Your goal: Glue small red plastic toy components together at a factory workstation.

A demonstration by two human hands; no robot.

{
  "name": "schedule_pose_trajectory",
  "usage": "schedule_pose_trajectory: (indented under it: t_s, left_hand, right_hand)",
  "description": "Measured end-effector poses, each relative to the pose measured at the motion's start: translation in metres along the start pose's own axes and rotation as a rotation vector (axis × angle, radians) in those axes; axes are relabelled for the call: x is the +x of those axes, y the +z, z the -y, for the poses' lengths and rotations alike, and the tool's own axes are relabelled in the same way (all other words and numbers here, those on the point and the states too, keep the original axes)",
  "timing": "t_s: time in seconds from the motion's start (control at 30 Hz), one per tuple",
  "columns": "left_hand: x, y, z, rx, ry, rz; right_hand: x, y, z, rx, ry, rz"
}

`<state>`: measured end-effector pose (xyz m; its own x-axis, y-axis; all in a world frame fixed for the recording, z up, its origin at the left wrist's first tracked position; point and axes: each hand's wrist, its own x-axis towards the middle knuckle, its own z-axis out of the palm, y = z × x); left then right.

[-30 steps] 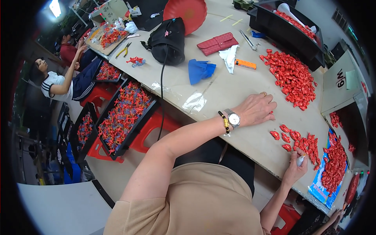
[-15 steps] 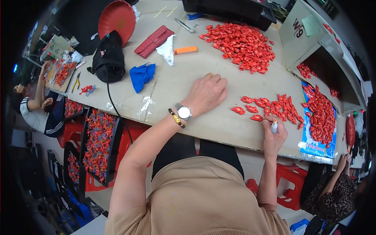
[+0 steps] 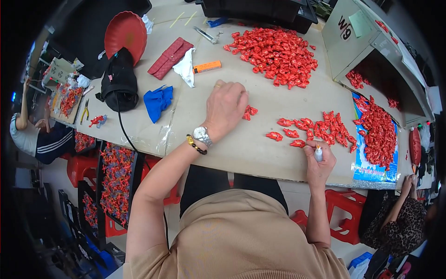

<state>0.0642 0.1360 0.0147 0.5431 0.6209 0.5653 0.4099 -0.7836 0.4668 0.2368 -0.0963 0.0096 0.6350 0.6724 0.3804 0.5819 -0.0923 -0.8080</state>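
My left hand (image 3: 226,104), with a watch and a bracelet on the wrist, is over the middle of the table with its fingers curled down. Beside its fingertips lie a few small red plastic pieces (image 3: 250,112). What its fingers hold, if anything, is hidden. My right hand (image 3: 320,161) grips a white marker pen (image 3: 318,153) close to the table's front edge. Just beyond that hand, several red pieces (image 3: 284,122) lie spread out, running into a looser cluster (image 3: 332,128) toward the right.
A large heap of red pieces (image 3: 278,56) sits at the back. Another pile (image 3: 378,135) lies on a blue sheet before a grey cabinet (image 3: 357,37). On the left are a blue cloth (image 3: 158,102), a black bag (image 3: 119,81) and a maroon wallet (image 3: 171,58). Other people sit on both sides.
My left hand has drawn back to the left, and red pieces now show beside it where it was. My right hand keeps the pen, which is tilted slightly differently. The whole view has shifted a little.
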Motion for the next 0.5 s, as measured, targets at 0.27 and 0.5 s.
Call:
schedule_pose_trajectory:
  t_s: [0.27, 0.5]
  left_hand:
    - [0.038, -0.007, 0.049, 0.387, 0.104, -0.066]
    - [0.055, -0.016, 0.078, 0.590, -0.091, 0.136]
  right_hand:
    - [0.000, -0.001, -0.001, -0.008, -0.011, 0.009]
    - [0.003, -0.001, -0.001, 0.016, -0.003, 0.023]
